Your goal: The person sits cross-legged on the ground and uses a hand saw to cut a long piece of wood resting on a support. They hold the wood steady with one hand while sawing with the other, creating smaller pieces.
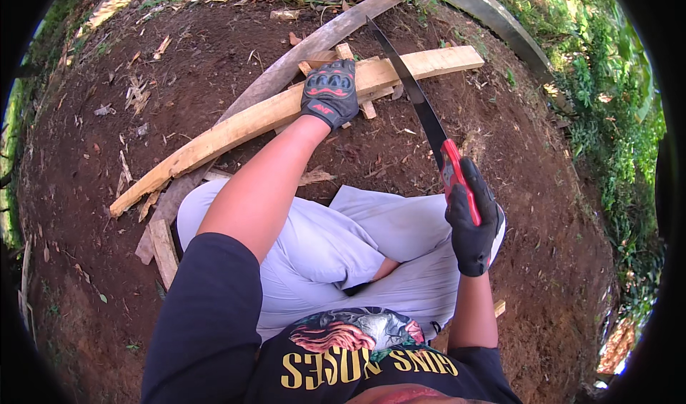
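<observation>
A long pale wooden plank lies slantwise in front of me, from the near left up to the far right. My left hand, in a black glove with red marks, presses down on the plank around its middle, its fingers curled over the far edge. In my right hand, also gloved in black, is the red handle of a hand saw. The dark blade points away and to the left, crossing the plank to the right of my left hand. Whether its teeth touch the wood I cannot tell.
Short wooden pieces lie under the plank. A weathered grey board runs behind it, and another board curves across the far right. Brown soil with wood chips surrounds my crossed legs. Green plants grow along the right.
</observation>
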Tool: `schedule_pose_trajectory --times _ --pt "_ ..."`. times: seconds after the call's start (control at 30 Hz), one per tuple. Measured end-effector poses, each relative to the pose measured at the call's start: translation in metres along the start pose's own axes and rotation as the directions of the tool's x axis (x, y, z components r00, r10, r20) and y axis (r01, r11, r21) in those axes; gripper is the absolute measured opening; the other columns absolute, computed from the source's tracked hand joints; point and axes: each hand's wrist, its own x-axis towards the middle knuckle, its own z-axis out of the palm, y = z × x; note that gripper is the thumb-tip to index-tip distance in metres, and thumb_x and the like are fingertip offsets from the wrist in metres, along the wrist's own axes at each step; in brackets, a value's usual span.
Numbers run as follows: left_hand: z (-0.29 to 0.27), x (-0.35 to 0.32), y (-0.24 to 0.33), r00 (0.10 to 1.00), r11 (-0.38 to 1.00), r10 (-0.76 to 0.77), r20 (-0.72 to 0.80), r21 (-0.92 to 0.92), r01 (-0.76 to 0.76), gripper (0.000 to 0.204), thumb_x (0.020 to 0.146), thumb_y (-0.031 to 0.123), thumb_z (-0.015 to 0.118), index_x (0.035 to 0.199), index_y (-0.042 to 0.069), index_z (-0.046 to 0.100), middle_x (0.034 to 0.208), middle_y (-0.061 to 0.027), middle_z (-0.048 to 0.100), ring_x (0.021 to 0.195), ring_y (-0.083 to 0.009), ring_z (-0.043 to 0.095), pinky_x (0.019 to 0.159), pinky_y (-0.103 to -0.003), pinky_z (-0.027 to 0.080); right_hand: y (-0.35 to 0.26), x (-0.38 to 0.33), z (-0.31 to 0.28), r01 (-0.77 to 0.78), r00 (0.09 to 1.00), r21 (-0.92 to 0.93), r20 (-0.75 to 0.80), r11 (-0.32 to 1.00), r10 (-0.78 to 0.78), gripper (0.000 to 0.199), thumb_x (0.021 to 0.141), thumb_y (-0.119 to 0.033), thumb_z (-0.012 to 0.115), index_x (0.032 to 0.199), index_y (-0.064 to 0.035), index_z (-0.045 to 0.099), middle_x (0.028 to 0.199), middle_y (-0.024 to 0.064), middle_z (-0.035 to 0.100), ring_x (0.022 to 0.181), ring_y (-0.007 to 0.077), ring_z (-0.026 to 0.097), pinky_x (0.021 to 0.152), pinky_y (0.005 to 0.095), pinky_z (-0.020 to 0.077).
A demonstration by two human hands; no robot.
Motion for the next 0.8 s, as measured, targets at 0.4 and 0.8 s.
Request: schedule_pose_trajectory --times 0.4,0.8 --pt "-0.019 0.01 0.009 0.986 0.996 -0.07 0.154 -0.042 0.077 0.059 0.089 0.019 0.068 0.146 0.005 0.064 0.138 -0.0215 0.072 0.123 -0.0391 0.072 0.106 -0.051 0.056 0.003 0.058 0.041 0.117 0.993 0.05 -0.015 0.992 -0.117 0.04 0.105 -0.015 0.073 0.144 -0.0072 0.072 0.141 0.0174 0.075 0.132 0.0288 0.072 0.112 0.0402 0.0541" --pt "-0.019 0.01 0.002 0.989 0.997 -0.049 0.137 -0.056 0.057 0.046 0.091 0.022 0.066 0.134 0.006 0.068 0.128 -0.0202 0.074 0.118 -0.0375 0.073 0.103 -0.05 0.057 -0.001 0.027 0.016 0.213 0.975 -0.104 -0.036 0.972 -0.217 0.042 0.106 -0.016 0.071 0.147 -0.007 0.07 0.134 0.0148 0.079 0.109 0.0225 0.079 0.094 0.0349 0.0601"
